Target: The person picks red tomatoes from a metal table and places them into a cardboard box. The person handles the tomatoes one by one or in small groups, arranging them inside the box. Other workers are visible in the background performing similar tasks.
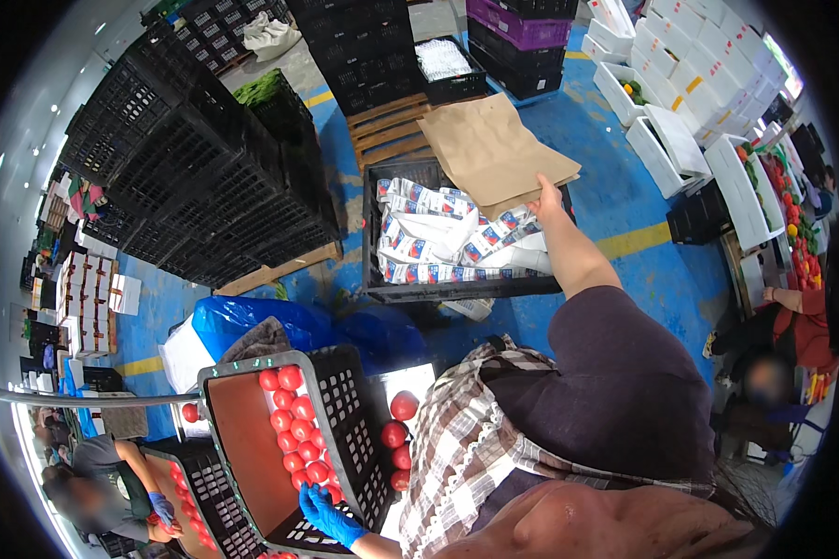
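My bare right hand [548, 200] grips the edge of several brown paper sheets [500, 150]. The sheets hang over a black crate [461, 288] holding white film or labels printed in blue and red [437, 234]. My left hand [327, 516], in a blue glove, is at the near end of a tilted black plastic crate [353, 412]. Its fingertips are by the lowest red tomatoes [300, 430] in that crate. Whether they grip one is hidden. Brown lining [245, 433] covers the crate's inside beside the tomato rows.
Loose tomatoes [393, 434] lie on a white surface beside my apron. Blue plastic bags [259, 325] lie beyond the tilted crate. Stacked black crates [203, 161] rise at left, white foam boxes [699, 77] at right. A gloved co-worker [122, 482] stands by another tomato crate [213, 482].
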The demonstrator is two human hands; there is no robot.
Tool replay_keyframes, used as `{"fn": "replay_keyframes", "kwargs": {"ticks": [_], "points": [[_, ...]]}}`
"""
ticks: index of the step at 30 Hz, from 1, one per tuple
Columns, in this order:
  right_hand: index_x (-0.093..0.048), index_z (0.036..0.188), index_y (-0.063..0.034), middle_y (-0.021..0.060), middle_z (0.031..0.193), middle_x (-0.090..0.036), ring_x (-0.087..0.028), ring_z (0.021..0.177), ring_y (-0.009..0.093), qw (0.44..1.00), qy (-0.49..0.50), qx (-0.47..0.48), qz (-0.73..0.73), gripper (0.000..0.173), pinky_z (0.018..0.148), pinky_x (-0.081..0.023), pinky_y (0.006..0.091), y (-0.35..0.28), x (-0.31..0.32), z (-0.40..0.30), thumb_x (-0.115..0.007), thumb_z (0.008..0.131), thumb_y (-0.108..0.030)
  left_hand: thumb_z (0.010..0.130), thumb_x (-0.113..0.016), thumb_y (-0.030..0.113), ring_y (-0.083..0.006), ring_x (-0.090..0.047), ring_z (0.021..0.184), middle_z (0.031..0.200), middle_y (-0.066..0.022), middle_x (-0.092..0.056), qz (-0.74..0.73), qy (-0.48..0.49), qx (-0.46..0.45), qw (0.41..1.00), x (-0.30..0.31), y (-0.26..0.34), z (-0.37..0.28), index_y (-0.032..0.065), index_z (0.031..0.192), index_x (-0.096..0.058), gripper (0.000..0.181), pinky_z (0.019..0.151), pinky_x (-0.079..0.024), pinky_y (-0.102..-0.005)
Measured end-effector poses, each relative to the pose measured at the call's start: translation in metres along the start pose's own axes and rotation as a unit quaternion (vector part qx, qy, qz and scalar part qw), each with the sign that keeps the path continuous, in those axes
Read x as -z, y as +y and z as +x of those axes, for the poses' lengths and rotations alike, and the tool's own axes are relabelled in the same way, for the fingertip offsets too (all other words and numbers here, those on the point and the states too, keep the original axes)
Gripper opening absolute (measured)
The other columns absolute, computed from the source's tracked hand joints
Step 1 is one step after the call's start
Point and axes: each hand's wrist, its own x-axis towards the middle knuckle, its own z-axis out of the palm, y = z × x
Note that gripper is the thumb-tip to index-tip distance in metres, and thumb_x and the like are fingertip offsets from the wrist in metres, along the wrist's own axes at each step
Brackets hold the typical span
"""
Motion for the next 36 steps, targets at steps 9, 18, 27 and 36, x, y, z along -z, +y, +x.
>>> {"fn": "replay_keyframes", "kwargs": {"ticks": [9, 18, 27, 36], "points": [[-0.048, 0.133, -0.008, 0.0126, 0.117, -0.064, -0.069, 0.094, 0.028, 0.997, 0.072, -0.006, -0.018, 0.066, 0.079, -0.056, 0.0457, 0.012, 0.017, 0.001, -0.073, 0.084, -0.044, 0.099, -0.059, 0.029, -0.018, -0.059, 0.094, 0.112, -0.0112, -0.064, -0.018, -0.033, 0.008, 0.999, 0.001, -0.004, 0.004, 0.0026, 0.128, -0.059, 0.039, 0.086, -0.048, -0.0318], [-0.051, 0.124, -0.0048, 0.0088, 0.096, -0.065, -0.063, 0.066, 0.018, 0.999, 0.034, 0.034, 0.011, 0.039, 0.054, -0.054, 0.0349, 0.025, 0.025, 0.01, -0.064, 0.089, -0.012, 0.101, -0.056, 0.026, -0.0181, -0.058, 0.096, 0.116, -0.0078, -0.064, -0.011, -0.033, 0.026, 0.999, -0.005, 0.009, -0.002, 0.0019, 0.126, -0.061, 0.035, 0.086, -0.048, -0.032], [-0.063, 0.114, -0.0075, 0.0125, 0.102, -0.067, -0.068, 0.091, 0.029, 0.858, 0.169, 0.408, -0.262, 0.027, 0.076, -0.053, 0.0396, -0.072, -0.055, 0.007, -0.063, 0.086, -0.008, 0.1, -0.057, 0.026, -0.0206, -0.058, 0.104, 0.119, -0.0088, -0.062, -0.018, -0.031, 0.046, 0.998, 0.007, -0.013, 0.01, 0.0007, 0.124, -0.06, 0.036, 0.09, -0.048, -0.0348], [-0.068, 0.104, -0.0157, 0.0079, 0.103, -0.061, -0.059, 0.099, 0.031, 0.55, -0.095, 0.631, -0.539, 0.037, 0.083, -0.048, 0.0449, -0.029, -0.033, -0.062, -0.061, 0.072, 0.001, 0.101, -0.054, 0.021, -0.0224, -0.059, 0.106, 0.124, -0.0114, -0.061, -0.036, -0.024, 0.025, 0.999, 0.0, -0.011, 0.009, 0.0001, 0.127, -0.058, 0.034, 0.092, -0.048, -0.0358]]}}
